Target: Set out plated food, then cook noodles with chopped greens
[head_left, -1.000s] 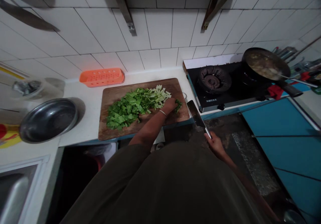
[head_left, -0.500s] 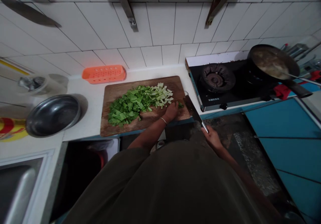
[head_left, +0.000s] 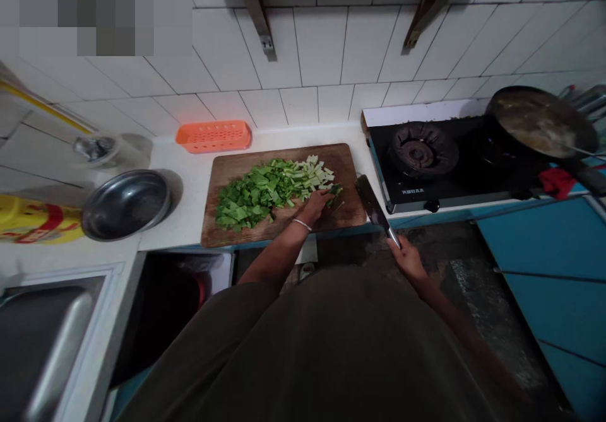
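Observation:
A pile of chopped green leaves and pale stems (head_left: 265, 192) lies on a brown wooden cutting board (head_left: 241, 164) on the white counter. My left hand (head_left: 315, 206) rests on the board at the right end of the pile, fingers touching a few loose green bits; a thin bangle circles the wrist. My right hand (head_left: 408, 260) grips the handle of a dark cleaver (head_left: 372, 201), held off the board's right edge with the blade pointing up toward the stove.
An orange perforated basket (head_left: 214, 135) sits behind the board. A steel bowl (head_left: 125, 202) and a yellow bottle (head_left: 38, 220) are at the left, a sink (head_left: 42, 340) at lower left. A black gas stove (head_left: 426, 157) with a filled pan (head_left: 540, 122) stands at the right.
My left hand slid along the board's right part, nudging stray greens toward the pile. The cleaver stayed beside the board in my right hand. The view shifted slightly left.

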### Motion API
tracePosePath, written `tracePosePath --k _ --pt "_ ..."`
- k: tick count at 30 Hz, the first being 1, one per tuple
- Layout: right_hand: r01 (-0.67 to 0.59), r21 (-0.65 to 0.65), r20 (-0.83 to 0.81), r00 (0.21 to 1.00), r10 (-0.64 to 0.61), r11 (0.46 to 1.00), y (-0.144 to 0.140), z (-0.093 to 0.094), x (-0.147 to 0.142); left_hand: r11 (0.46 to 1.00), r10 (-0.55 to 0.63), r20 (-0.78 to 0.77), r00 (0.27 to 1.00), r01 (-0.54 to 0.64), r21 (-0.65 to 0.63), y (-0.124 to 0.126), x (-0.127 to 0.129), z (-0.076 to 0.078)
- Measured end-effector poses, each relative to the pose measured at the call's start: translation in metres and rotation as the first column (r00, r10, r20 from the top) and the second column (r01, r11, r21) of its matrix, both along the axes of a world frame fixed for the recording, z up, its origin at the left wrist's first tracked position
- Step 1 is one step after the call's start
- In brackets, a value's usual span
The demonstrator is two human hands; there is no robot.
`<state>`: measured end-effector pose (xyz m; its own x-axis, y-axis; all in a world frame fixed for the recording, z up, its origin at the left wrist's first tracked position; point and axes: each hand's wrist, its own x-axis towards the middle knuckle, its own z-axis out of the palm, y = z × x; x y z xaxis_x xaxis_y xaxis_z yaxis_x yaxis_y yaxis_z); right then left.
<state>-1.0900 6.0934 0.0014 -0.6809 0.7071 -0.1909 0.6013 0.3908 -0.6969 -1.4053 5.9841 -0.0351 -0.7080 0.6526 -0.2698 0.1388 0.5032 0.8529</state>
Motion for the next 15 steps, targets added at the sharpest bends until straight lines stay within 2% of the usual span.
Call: tracePosePath --k 5,8,10,12,15 --pt "-0.013 -0.042 -0.003 1.0 0.012 0.999 0.009 -0.006 -0.005 0.988 -0.099 -0.167 0.981 0.076 -0.138 -0.004 0.021 0.001" --pt "0.002 -0.092 0.005 1.0 -0.001 0.996 0.012 -0.012 -0.007 0.932 -0.263 -0.384 0.885 0.131 -0.338 0.004 0.044 0.001" --pt "0.012 -0.115 -0.012 1.0 -0.014 0.993 0.013 -0.018 -0.007 0.877 -0.363 -0.447 0.817 0.138 -0.46 0.014 0.055 0.002" --pt "0.022 -0.159 -0.021 0.999 -0.026 0.987 0.014 -0.024 -0.006 0.856 -0.375 -0.445 0.813 0.12 -0.502 0.024 0.059 0.003" --pt "0.025 -0.231 -0.02 0.999 -0.031 0.973 0.02 -0.031 -0.004 0.862 -0.34 -0.431 0.836 0.094 -0.498 0.034 0.056 0.003"
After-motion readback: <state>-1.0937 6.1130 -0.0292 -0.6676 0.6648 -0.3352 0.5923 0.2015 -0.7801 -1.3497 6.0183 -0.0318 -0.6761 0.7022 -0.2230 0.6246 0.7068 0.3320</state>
